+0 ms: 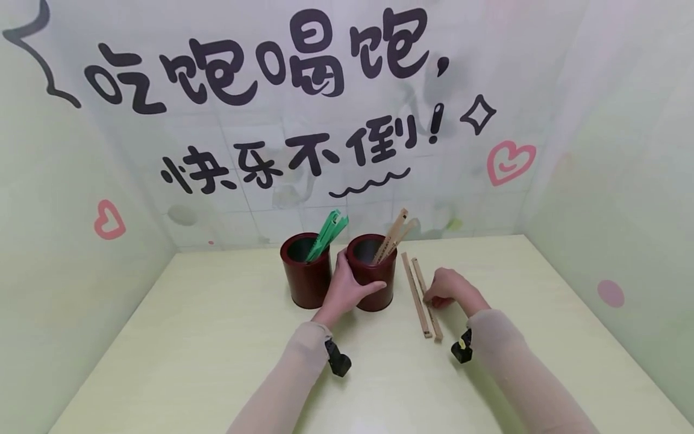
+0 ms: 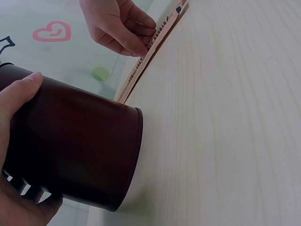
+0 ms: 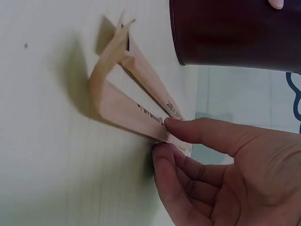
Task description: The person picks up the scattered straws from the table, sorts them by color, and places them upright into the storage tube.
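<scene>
My left hand (image 1: 349,290) grips a dark red cylindrical holder (image 1: 381,294), thumb across its near side and fingers round its left side. Brown paper-wrapped chopsticks (image 1: 390,241) lean out of this holder's mouth. To its right, two more brown paper packets of chopsticks lie side by side on the table. Thumb and forefinger of my right hand (image 1: 451,286) pinch the right-hand packet (image 3: 127,112) partway along its length. Its loose paper end bends up in the right wrist view. The other packet (image 1: 415,295) lies just left of it, nearer the holder.
A second dark red holder (image 1: 307,286) stands left of the gripped one, with green paper-wrapped chopsticks (image 1: 327,236) leaning in it. Behind both rises a pale wall (image 1: 244,217) with printed lettering. Side walls flank the light wooden table (image 1: 190,337).
</scene>
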`<state>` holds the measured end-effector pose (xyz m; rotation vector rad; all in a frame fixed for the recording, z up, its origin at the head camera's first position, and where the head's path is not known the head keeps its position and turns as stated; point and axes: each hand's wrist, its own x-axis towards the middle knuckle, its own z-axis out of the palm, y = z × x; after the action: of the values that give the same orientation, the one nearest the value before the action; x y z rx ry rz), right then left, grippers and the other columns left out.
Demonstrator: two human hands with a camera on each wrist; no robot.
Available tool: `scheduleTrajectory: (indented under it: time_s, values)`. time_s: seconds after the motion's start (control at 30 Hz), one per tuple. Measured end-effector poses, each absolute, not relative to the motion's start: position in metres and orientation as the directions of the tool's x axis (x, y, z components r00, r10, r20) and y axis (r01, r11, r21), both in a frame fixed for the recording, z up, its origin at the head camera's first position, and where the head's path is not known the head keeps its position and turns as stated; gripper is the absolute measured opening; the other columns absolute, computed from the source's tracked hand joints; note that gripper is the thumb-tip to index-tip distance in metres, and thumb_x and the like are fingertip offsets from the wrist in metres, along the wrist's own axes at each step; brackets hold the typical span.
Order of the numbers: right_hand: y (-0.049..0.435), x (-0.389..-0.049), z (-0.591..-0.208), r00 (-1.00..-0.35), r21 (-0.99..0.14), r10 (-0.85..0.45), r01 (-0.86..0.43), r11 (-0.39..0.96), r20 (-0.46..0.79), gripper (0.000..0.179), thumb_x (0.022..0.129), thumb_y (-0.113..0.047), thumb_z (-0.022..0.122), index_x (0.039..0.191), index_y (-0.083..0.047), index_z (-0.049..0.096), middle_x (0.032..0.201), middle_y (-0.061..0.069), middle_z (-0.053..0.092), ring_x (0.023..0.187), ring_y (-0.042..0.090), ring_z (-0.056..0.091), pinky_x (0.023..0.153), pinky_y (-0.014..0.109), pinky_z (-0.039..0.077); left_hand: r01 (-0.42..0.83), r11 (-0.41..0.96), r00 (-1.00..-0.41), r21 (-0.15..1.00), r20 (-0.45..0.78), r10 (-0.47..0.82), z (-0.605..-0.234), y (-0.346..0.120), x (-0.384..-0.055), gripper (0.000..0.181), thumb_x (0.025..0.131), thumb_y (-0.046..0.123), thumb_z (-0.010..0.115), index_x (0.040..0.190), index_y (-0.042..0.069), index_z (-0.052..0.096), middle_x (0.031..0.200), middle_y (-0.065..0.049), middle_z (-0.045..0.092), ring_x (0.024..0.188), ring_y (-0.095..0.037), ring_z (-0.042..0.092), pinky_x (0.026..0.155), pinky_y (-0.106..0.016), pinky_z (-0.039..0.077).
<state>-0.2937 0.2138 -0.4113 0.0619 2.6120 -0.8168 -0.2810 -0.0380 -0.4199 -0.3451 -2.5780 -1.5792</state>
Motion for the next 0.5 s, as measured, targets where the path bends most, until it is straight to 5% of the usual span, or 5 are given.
scheduleTrajectory:
  time_s: [0.2,0.5]
  values:
    - [0.216,-0.293,-0.408,-0.917,-0.62,-0.1,0.178,0.764,-0.385,0.013,0.088,-0.01,0.068,0.079,0.0,0.07,0.063,0.001,0.064,0.056,0.008,0.061,0.058,0.023,0.057,0.254,0.432,-0.967,0.865,0.21,0.147,-0.42,-0.039,-0.279,0.105,0.076,0.038,0.086,0.152,0.007,0.021,0.152,-0.015,0.04,0.142,-0.03,0.041,0.115,-0.052,0.041]
    - [0.227,-0.281,-0.366,-0.963,-0.832,-0.177,0.075,0.55,-0.204,0.018,0.095,-0.01,0.062,0.098,0.008,0.064,0.078,0.001,0.068,0.068,0.006,0.064,0.074,0.029,0.062,0.258,0.427,-0.965,0.867,0.211,0.155,-0.419,-0.042,-0.279,0.106,0.076,0.037,0.087,0.152,0.006,0.02,0.151,-0.016,0.04,0.14,-0.029,0.043,0.116,-0.05,0.04]
